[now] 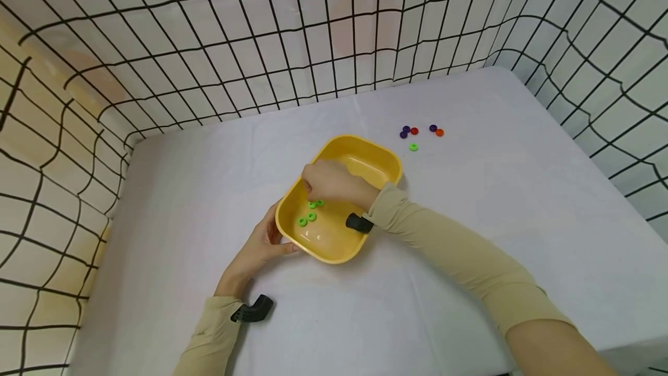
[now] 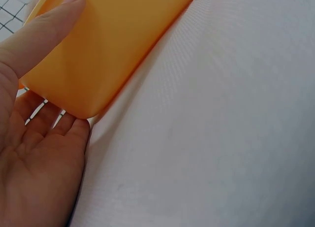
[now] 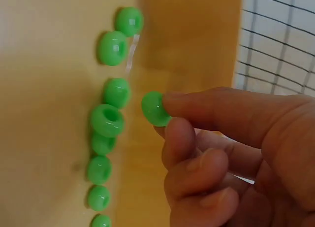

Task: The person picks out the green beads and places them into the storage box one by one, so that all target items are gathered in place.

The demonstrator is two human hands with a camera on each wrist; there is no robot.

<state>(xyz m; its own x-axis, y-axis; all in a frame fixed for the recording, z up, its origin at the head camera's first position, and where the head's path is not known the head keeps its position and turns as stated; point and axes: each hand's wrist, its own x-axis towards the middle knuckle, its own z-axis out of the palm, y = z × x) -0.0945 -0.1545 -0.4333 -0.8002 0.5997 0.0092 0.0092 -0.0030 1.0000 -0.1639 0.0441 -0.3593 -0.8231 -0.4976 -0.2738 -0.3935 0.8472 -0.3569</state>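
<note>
A yellow plastic tub (image 1: 334, 251) stands on the white cloth, turned at an angle. My left hand (image 1: 263, 239) grips its near left corner, the thumb (image 2: 47, 32) on one wall and the fingers (image 2: 44, 116) round the other side. Over the tub's left side, my right hand (image 1: 331, 181) pinches a green bead (image 3: 154, 109) between thumb and fingertips, the other fingers curled. Several green beads (image 3: 107, 120) lie in a rough row on the tub's floor in the right wrist view; my right hand covers part of that row in the head view.
Beyond the tub to the right lie purple beads (image 1: 406, 129), a red bead (image 1: 414, 131), an orange bead (image 1: 440, 132) and a loose green bead (image 1: 413, 147). Black wire mesh (image 1: 313, 33) fences the back and both sides of the white-covered table (image 1: 522, 190).
</note>
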